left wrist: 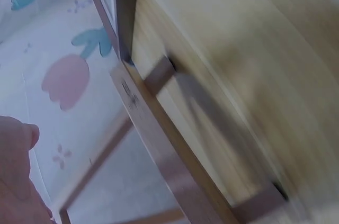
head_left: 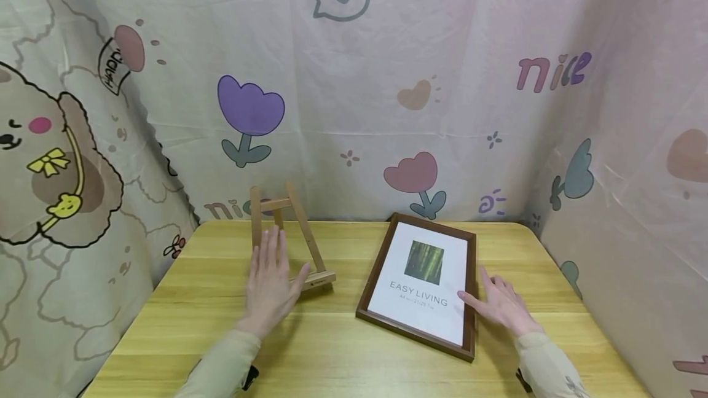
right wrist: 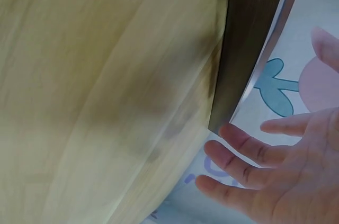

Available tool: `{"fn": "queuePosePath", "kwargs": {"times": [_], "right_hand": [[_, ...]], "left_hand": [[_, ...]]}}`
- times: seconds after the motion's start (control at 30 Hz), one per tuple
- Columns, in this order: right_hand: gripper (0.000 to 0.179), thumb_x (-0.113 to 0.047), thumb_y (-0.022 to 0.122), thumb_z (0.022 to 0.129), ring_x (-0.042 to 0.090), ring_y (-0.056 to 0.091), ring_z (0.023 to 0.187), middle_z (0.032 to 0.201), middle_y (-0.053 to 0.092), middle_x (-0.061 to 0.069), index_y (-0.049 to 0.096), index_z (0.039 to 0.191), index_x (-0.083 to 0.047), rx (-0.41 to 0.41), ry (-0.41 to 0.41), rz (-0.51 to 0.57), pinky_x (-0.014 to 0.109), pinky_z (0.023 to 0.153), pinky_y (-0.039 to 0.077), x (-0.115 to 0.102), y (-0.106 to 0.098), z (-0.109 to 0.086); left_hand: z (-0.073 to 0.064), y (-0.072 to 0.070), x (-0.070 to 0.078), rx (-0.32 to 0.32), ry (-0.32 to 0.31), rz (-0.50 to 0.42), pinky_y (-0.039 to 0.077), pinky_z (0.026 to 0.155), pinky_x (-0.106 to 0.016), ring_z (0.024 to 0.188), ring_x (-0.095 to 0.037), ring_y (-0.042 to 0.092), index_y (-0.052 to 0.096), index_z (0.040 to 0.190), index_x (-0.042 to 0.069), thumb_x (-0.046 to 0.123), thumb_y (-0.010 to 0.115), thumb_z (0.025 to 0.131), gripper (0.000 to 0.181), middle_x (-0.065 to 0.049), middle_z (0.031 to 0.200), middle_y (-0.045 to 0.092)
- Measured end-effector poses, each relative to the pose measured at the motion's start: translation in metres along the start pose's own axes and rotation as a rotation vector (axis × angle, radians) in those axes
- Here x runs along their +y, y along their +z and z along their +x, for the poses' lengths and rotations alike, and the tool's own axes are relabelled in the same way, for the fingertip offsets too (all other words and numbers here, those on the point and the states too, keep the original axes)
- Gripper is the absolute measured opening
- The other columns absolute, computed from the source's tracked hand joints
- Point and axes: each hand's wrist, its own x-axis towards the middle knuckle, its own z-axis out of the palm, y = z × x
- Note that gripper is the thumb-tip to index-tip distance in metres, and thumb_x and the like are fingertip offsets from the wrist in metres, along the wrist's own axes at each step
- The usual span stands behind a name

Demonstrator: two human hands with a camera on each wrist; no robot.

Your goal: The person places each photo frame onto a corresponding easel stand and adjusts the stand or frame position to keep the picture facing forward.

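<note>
A small wooden easel (head_left: 310,238) stands on the left half of the table. My left hand (head_left: 271,284) is in front of it, fingers straight and thumb spread, covering part of its left leg and ledge in the head view. In the left wrist view the easel's ledge (left wrist: 164,155) runs diagonally. A brown picture frame (head_left: 472,263) lies flat at right, its white insert reading "EASY LIVING" around a green picture. My right hand (head_left: 506,306) is by the frame's right side, fingers loosely extended, thumb overlapping the edge. The right wrist view shows the fingers (right wrist: 249,150) near the frame's corner.
The pale wooden table (head_left: 332,355) has rounded back corners. Right behind it hangs a white printed curtain (head_left: 343,91) with flowers and hearts, and more printed cloth closes in the left and right sides.
</note>
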Motion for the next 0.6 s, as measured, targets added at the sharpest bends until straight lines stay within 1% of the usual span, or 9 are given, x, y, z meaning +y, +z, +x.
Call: {"fn": "queuePosePath", "kwargs": {"times": [0.1,0.23,0.3,0.4,0.5,0.53,0.6], "right_hand": [[0.108,-0.070,0.050,0.093,0.070,0.021,0.138,0.150,0.020,0.051,0.013,0.158,0.008,-0.012,-0.001,0.013,0.078,0.111,0.023,-0.003,0.000,-0.003],[0.110,-0.071,0.052,0.092,0.068,0.025,0.137,0.148,0.022,0.052,0.015,0.156,0.011,-0.019,-0.010,0.012,0.076,0.111,0.027,-0.005,0.002,-0.006],[0.110,-0.070,0.053,0.092,0.068,0.025,0.138,0.148,0.022,0.052,0.016,0.155,0.012,-0.027,-0.011,0.018,0.076,0.111,0.027,-0.006,0.004,-0.007],[0.111,-0.069,0.053,0.092,0.066,0.022,0.140,0.149,0.020,0.051,0.015,0.154,0.015,-0.053,-0.006,0.040,0.075,0.113,0.026,-0.008,0.005,-0.008],[0.111,-0.067,0.054,0.093,0.065,0.021,0.141,0.150,0.020,0.050,0.014,0.153,0.017,-0.075,-0.005,0.061,0.074,0.114,0.025,-0.009,0.007,-0.008],[0.111,-0.066,0.055,0.093,0.065,0.022,0.141,0.150,0.020,0.049,0.013,0.153,0.018,-0.080,-0.006,0.063,0.073,0.114,0.026,-0.009,0.008,-0.007],[0.111,-0.064,0.057,0.093,0.064,0.024,0.141,0.150,0.022,0.050,0.013,0.152,0.019,-0.086,-0.009,0.072,0.072,0.114,0.028,-0.010,0.009,-0.007]], "left_hand": [[0.002,0.004,0.012,-0.006,0.041,-0.001,0.017,0.127,-0.058,0.157,-0.040,0.008,0.012,0.159,-0.004,0.051,0.053,0.100,0.091,-0.022,0.169,0.009],[0.004,0.013,0.027,-0.033,0.091,-0.016,0.018,0.127,-0.056,0.157,-0.038,0.011,0.012,0.160,-0.003,0.050,0.056,0.099,0.092,-0.022,0.168,0.012],[0.005,0.018,0.035,-0.057,0.115,-0.041,0.018,0.127,-0.055,0.157,-0.038,0.012,0.013,0.160,-0.003,0.050,0.057,0.099,0.091,-0.021,0.168,0.014],[0.006,0.026,0.044,-0.085,0.159,-0.090,0.020,0.127,-0.055,0.156,-0.038,0.016,0.016,0.159,-0.004,0.047,0.057,0.099,0.089,-0.022,0.167,0.017],[0.007,0.034,0.052,-0.137,0.196,-0.152,0.022,0.126,-0.055,0.156,-0.040,0.018,0.017,0.158,-0.005,0.046,0.056,0.100,0.088,-0.023,0.167,0.018],[0.007,0.037,0.055,-0.161,0.206,-0.173,0.022,0.126,-0.055,0.156,-0.040,0.018,0.017,0.158,-0.005,0.047,0.055,0.100,0.087,-0.023,0.167,0.018],[0.007,0.043,0.059,-0.230,0.211,-0.220,0.020,0.127,-0.055,0.156,-0.040,0.016,0.014,0.159,-0.004,0.049,0.053,0.101,0.088,-0.022,0.168,0.016]]}}
